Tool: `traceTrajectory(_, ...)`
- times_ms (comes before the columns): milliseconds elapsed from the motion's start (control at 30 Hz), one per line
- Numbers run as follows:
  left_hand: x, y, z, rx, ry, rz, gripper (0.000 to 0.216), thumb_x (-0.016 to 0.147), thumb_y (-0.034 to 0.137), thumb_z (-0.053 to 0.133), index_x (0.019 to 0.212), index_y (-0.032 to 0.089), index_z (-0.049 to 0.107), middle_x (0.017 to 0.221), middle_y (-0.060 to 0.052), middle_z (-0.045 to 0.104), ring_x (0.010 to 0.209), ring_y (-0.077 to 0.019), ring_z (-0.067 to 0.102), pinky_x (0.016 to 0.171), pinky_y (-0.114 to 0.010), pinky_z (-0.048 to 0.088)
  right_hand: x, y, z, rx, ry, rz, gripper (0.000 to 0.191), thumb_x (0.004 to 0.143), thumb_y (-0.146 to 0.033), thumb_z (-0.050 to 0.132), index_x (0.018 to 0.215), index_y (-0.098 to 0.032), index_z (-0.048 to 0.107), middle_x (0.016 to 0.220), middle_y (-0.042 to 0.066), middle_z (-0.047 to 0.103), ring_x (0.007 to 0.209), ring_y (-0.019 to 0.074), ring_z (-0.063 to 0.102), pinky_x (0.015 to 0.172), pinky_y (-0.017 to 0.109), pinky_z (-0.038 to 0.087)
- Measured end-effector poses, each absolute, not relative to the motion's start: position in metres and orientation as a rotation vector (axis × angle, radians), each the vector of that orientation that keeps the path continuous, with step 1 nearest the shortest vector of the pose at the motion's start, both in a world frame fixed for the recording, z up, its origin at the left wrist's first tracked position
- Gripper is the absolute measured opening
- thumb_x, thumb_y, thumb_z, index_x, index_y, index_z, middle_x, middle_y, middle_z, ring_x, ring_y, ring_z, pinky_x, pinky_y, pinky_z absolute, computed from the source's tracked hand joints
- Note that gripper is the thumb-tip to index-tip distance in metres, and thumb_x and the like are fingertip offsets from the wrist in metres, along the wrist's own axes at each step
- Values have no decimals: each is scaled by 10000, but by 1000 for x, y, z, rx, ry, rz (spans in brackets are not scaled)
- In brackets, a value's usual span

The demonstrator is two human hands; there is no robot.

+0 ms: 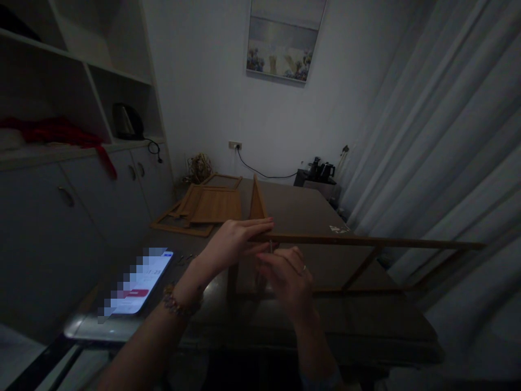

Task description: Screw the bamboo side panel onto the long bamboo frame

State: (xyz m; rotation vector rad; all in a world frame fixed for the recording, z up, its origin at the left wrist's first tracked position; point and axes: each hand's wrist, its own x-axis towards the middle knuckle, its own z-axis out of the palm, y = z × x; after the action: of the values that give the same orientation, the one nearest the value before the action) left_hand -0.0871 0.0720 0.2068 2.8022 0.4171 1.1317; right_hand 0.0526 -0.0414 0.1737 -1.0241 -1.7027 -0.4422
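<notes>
A long wooden frame [366, 240] with crossbars stands on its side along the table and reaches out past its right edge. My left hand [232, 241] grips its left end, fingers stretched over the top rail and others below it. Just behind that hand, a wooden panel [256, 202] stands upright, seen nearly edge-on. Below the rail, my right hand [288, 271] is closed in a pinch by a thin, upright metal piece [271, 247]; whether it is a screw or a key cannot be made out. Small metal hardware [186, 259] lies left of my left wrist.
Wooden panels and frames [215, 205] lie stacked at the back left of the brown table [293, 201]. A lit phone [142, 285] rests at the front left. White scraps [338, 229] lie on the right side. Curtains [427, 136] hang at right; cabinets [93, 201] stand at left.
</notes>
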Motion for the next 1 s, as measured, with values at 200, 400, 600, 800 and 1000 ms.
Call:
traceTrajectory(200,-87,75,204,2804,388,1133,443,821,344,607,1236,195,568,1257,-82,608,1076,-211,620,888,-335,541,50,-36,167,-969,-1714,-646,342,940,-187,506,1275,-241,462,801,-1,694,672,151,617,717,310,485)
traceTrajectory(400,-87,72,207,2798,374,1151,401,835,320,587,1211,181,585,1244,-78,616,1073,-204,621,887,-333,543,48,-30,170,-939,-1703,-756,307,930,-155,495,1230,-217,496,703,-3,699,548,144,572,576,288,439)
traceTrajectory(600,-86,75,206,2804,376,1156,400,828,348,594,1197,192,595,1229,-71,626,1058,-199,629,877,-323,546,47,-29,185,-935,-1678,-950,336,905,-142,521,1236,-201,504,658,-19,700,451,104,544,495,280,361)
traceTrajectory(800,-86,74,206,2823,392,1149,403,855,377,556,1208,186,587,1230,-78,625,1072,-204,622,894,-333,538,50,-29,179,-928,-1520,-819,421,902,-98,476,1302,-225,437,828,18,729,448,101,551,507,274,427)
traceTrajectory(1000,-86,73,205,2810,430,1129,436,840,390,575,1231,196,573,1239,-78,620,1066,-211,625,890,-336,542,45,-37,161,-979,-1300,65,266,973,-253,364,1211,-252,483,505,-96,480,347,88,437,347,202,380)
